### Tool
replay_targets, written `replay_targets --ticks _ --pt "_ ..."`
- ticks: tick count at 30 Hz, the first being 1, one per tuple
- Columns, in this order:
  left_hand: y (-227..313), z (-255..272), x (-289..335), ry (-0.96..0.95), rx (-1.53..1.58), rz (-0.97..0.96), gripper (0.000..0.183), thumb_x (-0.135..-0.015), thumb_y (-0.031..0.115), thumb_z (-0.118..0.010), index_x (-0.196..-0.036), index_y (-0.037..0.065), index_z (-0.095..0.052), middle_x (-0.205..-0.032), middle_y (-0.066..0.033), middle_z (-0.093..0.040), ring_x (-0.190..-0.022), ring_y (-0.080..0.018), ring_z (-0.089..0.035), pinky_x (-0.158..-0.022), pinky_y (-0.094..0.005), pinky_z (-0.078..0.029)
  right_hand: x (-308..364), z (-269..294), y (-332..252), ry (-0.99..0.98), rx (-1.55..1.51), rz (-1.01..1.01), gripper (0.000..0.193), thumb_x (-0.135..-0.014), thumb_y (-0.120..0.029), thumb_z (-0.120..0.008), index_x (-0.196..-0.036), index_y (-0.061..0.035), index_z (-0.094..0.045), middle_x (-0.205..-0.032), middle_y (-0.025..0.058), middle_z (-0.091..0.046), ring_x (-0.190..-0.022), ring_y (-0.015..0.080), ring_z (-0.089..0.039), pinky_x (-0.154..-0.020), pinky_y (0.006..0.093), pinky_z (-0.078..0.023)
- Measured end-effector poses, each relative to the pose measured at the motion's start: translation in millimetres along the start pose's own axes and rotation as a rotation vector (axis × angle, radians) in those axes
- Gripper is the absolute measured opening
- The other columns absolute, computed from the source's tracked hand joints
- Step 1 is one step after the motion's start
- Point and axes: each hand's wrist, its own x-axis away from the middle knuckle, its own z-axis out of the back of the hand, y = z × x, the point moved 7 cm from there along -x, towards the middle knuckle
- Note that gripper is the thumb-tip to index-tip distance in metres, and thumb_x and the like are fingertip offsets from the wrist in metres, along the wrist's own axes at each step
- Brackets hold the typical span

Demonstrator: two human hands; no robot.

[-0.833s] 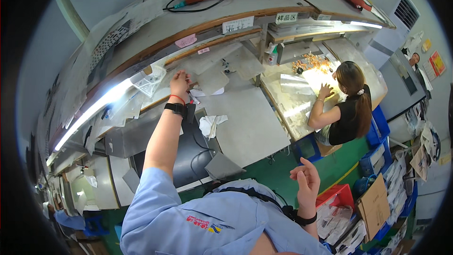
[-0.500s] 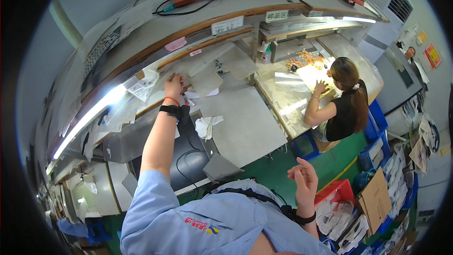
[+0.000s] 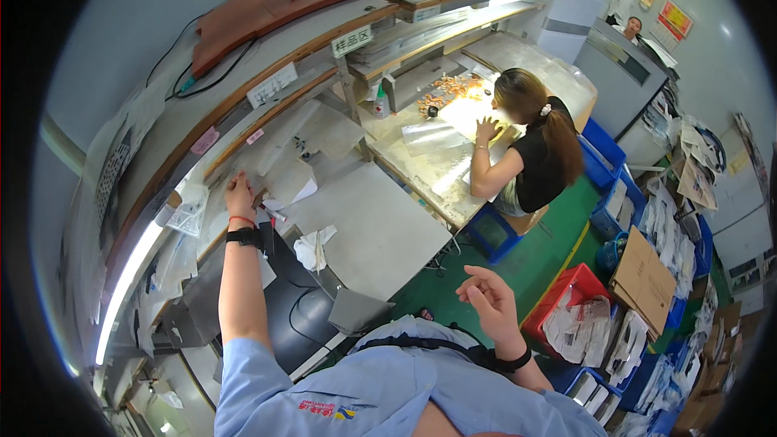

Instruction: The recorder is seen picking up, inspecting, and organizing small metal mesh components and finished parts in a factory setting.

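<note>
My left hand (image 3: 239,194) reaches forward to the edge of the shelf under the lamp, its fingers drawn together. Whatever they may hold is too small to make out. Beside it lie clear plastic sheets (image 3: 293,182) and a small pen-like item (image 3: 275,215). A clear plastic tray (image 3: 191,209) is just left of this hand. Over the floor, in front of my body, my right hand (image 3: 490,299) hangs in the air with loosely bent fingers apart and nothing in it.
A crumpled white cloth (image 3: 314,248) lies on the grey worktop (image 3: 376,222). To the right, a co-worker (image 3: 538,146) sits at a brightly lit bench (image 3: 405,154) with small orange parts. A red crate (image 3: 558,295), blue crates and a cardboard sheet (image 3: 643,275) stand at the right.
The view has swung to the right, so the benches and co-worker sit farther left in the picture. My left hand stays near the shelf; my right hand remains raised.
</note>
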Motion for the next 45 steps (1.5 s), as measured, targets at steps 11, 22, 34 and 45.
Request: replay_targets --ticks 11,22,34,45 --pt "-3.5 6.0 -6.2 0.040 -0.043 0.036 0.017 -0.088 0.031 -0.061 -0.087 0.015 -0.057 -0.069 0.0041 -0.051 -0.053 -0.0065 -0.046 -0.045 -0.0196 -0.035 2.4 1.3 -1.9 -0.015 -0.011 0.009 0.032 -0.092 -0.004 -0.053 -0.123 -0.0006 -0.052 -0.089 0.0049 -0.060 -0.084 0.0105 -0.056 -0.074 0.0234 -0.045" --pt "-11.0 10.4 -9.5 0.051 -0.144 -0.009 0.022 -0.090 0.031 -0.055 -0.087 0.010 -0.059 -0.065 0.0027 -0.052 -0.050 -0.0076 -0.048 -0.043 -0.0216 -0.035 3.3 6.5 -0.2 -0.009 -0.011 0.007 0.031 -0.092 -0.004 -0.052 -0.124 -0.0009 -0.051 -0.090 0.0061 -0.060 -0.082 0.0109 -0.055 -0.074 0.0241 -0.046" --pt "-7.6 6.5 -6.0 0.048 -0.111 0.022 0.024 -0.088 0.034 -0.059 -0.080 0.011 -0.058 -0.064 0.0027 -0.052 -0.050 -0.0074 -0.049 -0.040 -0.0203 -0.034 6.6 8.5 0.0 -0.002 -0.001 0.004 0.031 -0.093 -0.006 -0.052 -0.124 -0.0011 -0.051 -0.090 0.0053 -0.060 -0.083 0.0106 -0.055 -0.074 0.0245 -0.046" --pt "-12.3 6.7 -13.3 0.040 -0.104 0.048 0.026 -0.088 0.035 -0.061 -0.076 0.013 -0.055 -0.063 0.0039 -0.050 -0.049 -0.0065 -0.047 -0.041 -0.0194 -0.035 5.5 8.4 -4.6 0.000 0.004 0.007 0.031 -0.092 -0.004 -0.050 -0.123 -0.0007 -0.051 -0.091 0.0075 -0.060 -0.081 0.0114 -0.055 -0.073 0.0242 -0.045"
